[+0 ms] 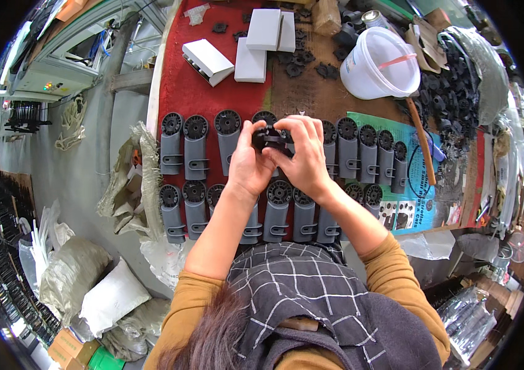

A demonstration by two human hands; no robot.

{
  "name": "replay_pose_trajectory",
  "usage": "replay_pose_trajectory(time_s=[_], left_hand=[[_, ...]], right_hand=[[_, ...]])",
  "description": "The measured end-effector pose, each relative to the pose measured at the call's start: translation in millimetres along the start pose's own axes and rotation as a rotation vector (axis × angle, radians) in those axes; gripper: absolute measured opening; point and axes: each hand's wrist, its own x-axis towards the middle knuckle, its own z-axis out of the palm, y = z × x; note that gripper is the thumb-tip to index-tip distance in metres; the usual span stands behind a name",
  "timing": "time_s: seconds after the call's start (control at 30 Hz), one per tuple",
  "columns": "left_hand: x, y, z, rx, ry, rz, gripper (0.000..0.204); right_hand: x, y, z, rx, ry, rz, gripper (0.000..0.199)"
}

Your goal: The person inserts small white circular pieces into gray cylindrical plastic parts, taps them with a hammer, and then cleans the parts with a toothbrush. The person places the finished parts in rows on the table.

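Two hands on one small black plastic part (272,137), held just above the tabletop (225,92) over the rows of grey brackets (195,148). Left hand (248,165) and right hand (304,157) are both curled shut around it, fingertips pinching its edges. Looks light, stiff and hard, probably a bit slick, so the rim seems the safest place to grip.

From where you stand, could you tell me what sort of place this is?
Probably a small factory assembly bench: rows of identical grey plastic parts lie on the table, a heap of black pieces and white boxes nearby.
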Motion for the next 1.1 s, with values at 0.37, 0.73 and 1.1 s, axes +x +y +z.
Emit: replay_pose_trajectory(time_s=[0.37, 0.73, 1.1], left_hand=[[-44, -11, 11, -0.177, -0.11, -0.08, 0.038], [-66, -13, 3, -0.119, -0.176, -0.099, 0.03], [-82, -15, 14, -0.105, -0.264, -0.145, 0.028]], right_hand=[[-38, -51, -17, -0.109, 0.066, 0.06, 0.038], [-47, -80, -27, -0.334, 0.054, -0.039, 0.054], [-53, -95, -33, -0.386, 0.054, -0.013, 0.064]])
